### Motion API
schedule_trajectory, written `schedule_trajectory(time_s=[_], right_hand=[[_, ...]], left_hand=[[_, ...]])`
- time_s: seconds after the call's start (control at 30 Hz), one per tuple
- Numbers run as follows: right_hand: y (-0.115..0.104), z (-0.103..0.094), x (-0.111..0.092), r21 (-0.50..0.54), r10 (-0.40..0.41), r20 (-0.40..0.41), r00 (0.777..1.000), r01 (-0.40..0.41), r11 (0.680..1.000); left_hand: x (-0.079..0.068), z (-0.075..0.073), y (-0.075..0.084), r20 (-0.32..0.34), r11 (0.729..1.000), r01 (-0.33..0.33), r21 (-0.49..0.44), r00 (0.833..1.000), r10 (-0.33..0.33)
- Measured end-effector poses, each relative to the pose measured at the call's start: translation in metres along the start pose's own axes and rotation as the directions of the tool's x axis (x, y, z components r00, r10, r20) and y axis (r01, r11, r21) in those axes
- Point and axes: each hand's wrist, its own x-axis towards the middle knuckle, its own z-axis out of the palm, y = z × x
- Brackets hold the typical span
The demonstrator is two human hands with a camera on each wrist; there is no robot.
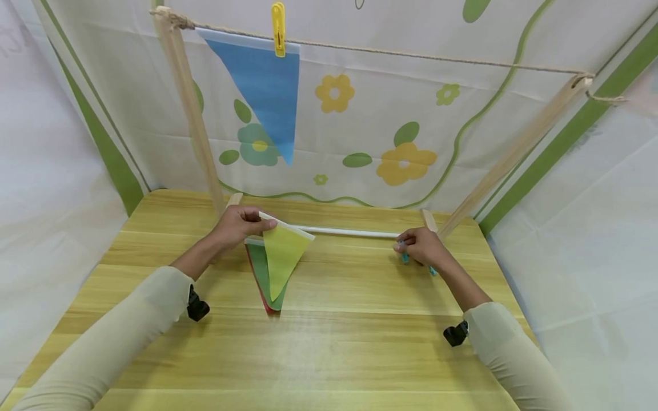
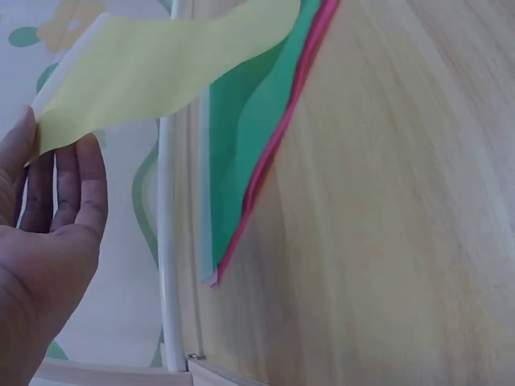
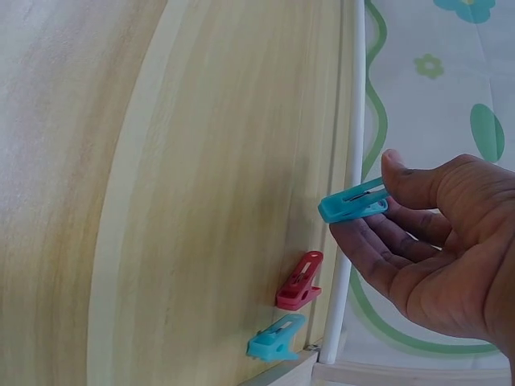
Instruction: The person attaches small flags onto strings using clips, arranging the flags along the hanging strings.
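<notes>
My left hand (image 1: 239, 226) pinches the top corner of a yellow triangular flag (image 1: 285, 251), lifting it over the table. Under it lies a green flag (image 2: 249, 129) with a red flag (image 2: 273, 149) showing along its edge. Between thumb and fingers my right hand (image 3: 438, 233) holds a blue clothespin (image 3: 350, 203). On the wood just below that hand lie a red clothespin (image 3: 300, 281) and a second blue clothespin (image 3: 276, 338). A blue flag (image 1: 267, 80) hangs from the twine (image 1: 411, 54), with a yellow clothespin (image 1: 278, 28) clipped at its top edge.
Two wooden posts (image 1: 187, 103) hold the twine above the table (image 1: 329, 342). A white rod (image 1: 349, 232) runs low between them near the table's back edge. Behind hangs a white curtain (image 1: 360, 131) printed with flowers and leaves.
</notes>
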Motion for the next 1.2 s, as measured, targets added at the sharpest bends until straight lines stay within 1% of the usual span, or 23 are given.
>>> schedule_trajectory(time_s=[0.13, 0.2, 0.33, 0.5, 0.67, 0.73, 0.87, 0.9, 1.1, 1.2], right_hand=[[-0.004, -0.004, -0.002, 0.022, 0.006, 0.005, 1.0, -0.006, 1.0], [-0.005, -0.005, -0.002, 0.02, 0.01, 0.012, 1.0, -0.011, 1.0], [-0.008, -0.008, -0.001, 0.014, 0.021, 0.022, 1.0, -0.021, 1.0], [-0.01, -0.014, 0.001, 0.013, 0.004, 0.018, 1.0, -0.004, 1.0], [-0.013, -0.019, 0.001, 0.016, -0.008, 0.015, 1.0, 0.007, 1.0], [-0.014, -0.021, 0.0, 0.012, -0.006, 0.013, 1.0, 0.006, 1.0], [-0.017, -0.024, 0.0, -0.004, -0.01, 0.005, 1.0, 0.01, 1.0], [-0.017, -0.025, 0.0, -0.006, -0.012, 0.001, 1.0, 0.012, 1.0], [-0.021, -0.029, 0.001, -0.008, -0.039, -0.012, 0.999, 0.039, 0.999], [-0.023, -0.032, 0.001, -0.007, -0.047, -0.016, 0.999, 0.047, 0.999]], left_hand=[[0.003, 0.002, 0.004, 0.005, 0.993, -0.007, -0.115, 1.0, 0.007], [0.004, 0.003, 0.006, 0.007, 0.989, -0.012, -0.15, 1.0, 0.014], [0.007, 0.007, 0.011, 0.004, 0.982, -0.014, -0.188, 1.0, 0.015], [0.008, 0.012, 0.016, -0.01, 0.965, -0.028, -0.26, 1.0, 0.027], [0.009, 0.016, 0.023, -0.029, 0.951, -0.049, -0.307, 0.999, 0.042], [0.01, 0.018, 0.026, -0.038, 0.942, -0.064, -0.33, 0.998, 0.054], [0.012, 0.02, 0.031, -0.067, 0.916, -0.093, -0.391, 0.995, 0.073], [0.012, 0.021, 0.032, -0.074, 0.913, -0.099, -0.396, 0.994, 0.076], [0.016, 0.024, 0.04, -0.108, 0.894, -0.102, -0.436, 0.992, 0.061], [0.018, 0.026, 0.045, -0.123, 0.879, -0.105, -0.464, 0.991, 0.053]])
